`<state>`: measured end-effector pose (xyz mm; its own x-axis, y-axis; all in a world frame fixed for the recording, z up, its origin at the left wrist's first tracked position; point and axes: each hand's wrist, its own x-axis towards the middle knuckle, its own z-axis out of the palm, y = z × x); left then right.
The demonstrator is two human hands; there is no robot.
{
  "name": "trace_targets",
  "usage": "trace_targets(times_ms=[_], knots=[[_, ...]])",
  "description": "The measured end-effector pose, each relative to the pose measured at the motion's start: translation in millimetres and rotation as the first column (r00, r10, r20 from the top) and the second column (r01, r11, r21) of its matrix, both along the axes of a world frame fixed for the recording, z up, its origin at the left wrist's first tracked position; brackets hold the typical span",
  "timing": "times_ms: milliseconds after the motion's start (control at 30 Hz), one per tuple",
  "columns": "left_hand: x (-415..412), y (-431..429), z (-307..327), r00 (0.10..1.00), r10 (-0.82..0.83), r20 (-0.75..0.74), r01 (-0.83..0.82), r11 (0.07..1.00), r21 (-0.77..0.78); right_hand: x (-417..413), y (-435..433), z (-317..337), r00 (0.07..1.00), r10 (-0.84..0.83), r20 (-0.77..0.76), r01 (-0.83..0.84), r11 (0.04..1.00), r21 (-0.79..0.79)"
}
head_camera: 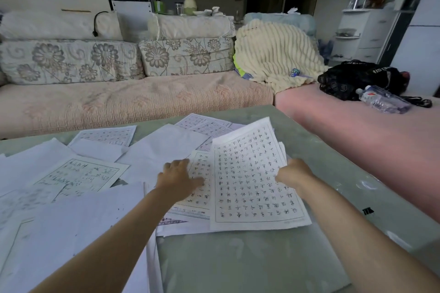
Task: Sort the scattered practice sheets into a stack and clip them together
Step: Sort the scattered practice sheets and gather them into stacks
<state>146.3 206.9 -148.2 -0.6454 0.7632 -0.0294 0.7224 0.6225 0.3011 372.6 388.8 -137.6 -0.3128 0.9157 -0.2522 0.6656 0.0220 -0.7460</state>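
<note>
You have two hands in view. Your right hand (294, 172) has its fingers curled round the right edge of a thin sheaf (252, 181) of white paper sheets, rectangular and gridded with rows of handwritten characters; the sheaf's far end tilts up off the tabletop (238, 264) while its near end rests toward the right edge; how many sheets it holds cannot be counted. Your left hand (178, 175) lies flat with its fingers straight, pressing on one gridded sheet (200, 200) just left of the sheaf and partly under it. More than ten loose sheets (78, 173) overlap across the left half, reaching the left and far edges; some are printed, several blank. The tabletop is smooth, glossy pale green. Beyond the far edge stands a sofa (133, 102) with two floral cushions (69, 62), one ribbed cream blanket (273, 54), one black bag (357, 78) and one clear plastic bottle (383, 100) lying on its side.
</note>
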Motion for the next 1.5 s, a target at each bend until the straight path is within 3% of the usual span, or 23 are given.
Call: trace_targets(times_ms=[67,233,300,400,467,633,733,800,933,1033,1100,1167,1267,1400,1500], knots=[[-2.1,4.6,-2.4,1.0,0.017,-0.025,-0.019,0.995,-0.096,6.7,2.4,0.2,1.0,-0.008,-0.003,0.008,0.999,0.036],[-2.6,18.2,6.1,0.991,0.104,0.081,-0.099,0.993,-0.056,8.3,3.8,-5.2,1.0,0.003,0.022,-0.004,0.998,0.064],[0.0,20.8,12.7,0.973,0.156,0.172,-0.161,0.987,0.015,5.7,1.4,-7.2,0.999,0.032,0.019,-0.033,0.996,0.083],[-6.2,20.6,14.4,0.884,0.179,0.431,-0.288,0.936,0.203,5.0,0.7,-10.0,0.997,0.045,0.06,-0.053,0.99,0.132],[-9.1,16.2,17.5,0.869,0.162,0.468,-0.311,0.914,0.262,6.3,1.0,-9.7,0.992,0.014,0.127,-0.039,0.98,0.196],[-15.9,-5.5,33.2,0.937,0.151,0.313,-0.251,0.918,0.306,2.7,-6.8,2.9,0.977,-0.115,0.181,0.049,0.941,0.333],[-31.3,-27.3,46.4,0.969,0.232,0.08,-0.245,0.926,0.286,1.2,-12.9,7.4,0.976,-0.09,0.2,0.007,0.924,0.383],[-37.7,-45.1,62.0,0.947,0.316,-0.055,-0.284,0.906,0.313,-2.1,-15.4,6.6,0.989,-0.044,0.142,-0.007,0.94,0.341],[-42.8,-81.1,100.5,0.875,0.443,-0.197,-0.297,0.81,0.506,-9.7,-32.3,8.1,0.993,0.107,0.05,-0.115,0.977,0.181],[-47.9,-98.9,122.9,0.811,0.527,-0.255,-0.262,0.717,0.646,-13.9,-51.2,18.0,0.954,0.147,0.263,-0.21,0.95,0.231],[-50.6,-105.0,132.0,0.784,0.514,-0.348,-0.164,0.711,0.684,-18.0,-60.1,27.2,0.912,0.161,0.377,-0.296,0.894,0.336],[-49.2,-108.1,138.3,0.739,0.457,-0.495,-0.005,0.738,0.675,-27.2,-76.3,43.3,0.925,0.334,0.18,-0.378,0.851,0.365],[-40.4,-113.8,147.9,0.635,0.399,-0.662,0.193,0.748,0.636,-53.4,-109.9,67.0,0.826,0.508,-0.246,-0.436,0.851,0.291],[-30.5,-127.6,156.1,0.622,0.27,-0.735,0.302,0.784,0.543,-98.7,-149.1,77.5,0.754,0.611,-0.24,-0.478,0.762,0.438],[-26.6,-146.4,160.2,0.631,0.201,-0.75,0.386,0.757,0.527,-122.9,-168.7,84.5,0.757,0.573,-0.315,-0.411,0.792,0.452]])
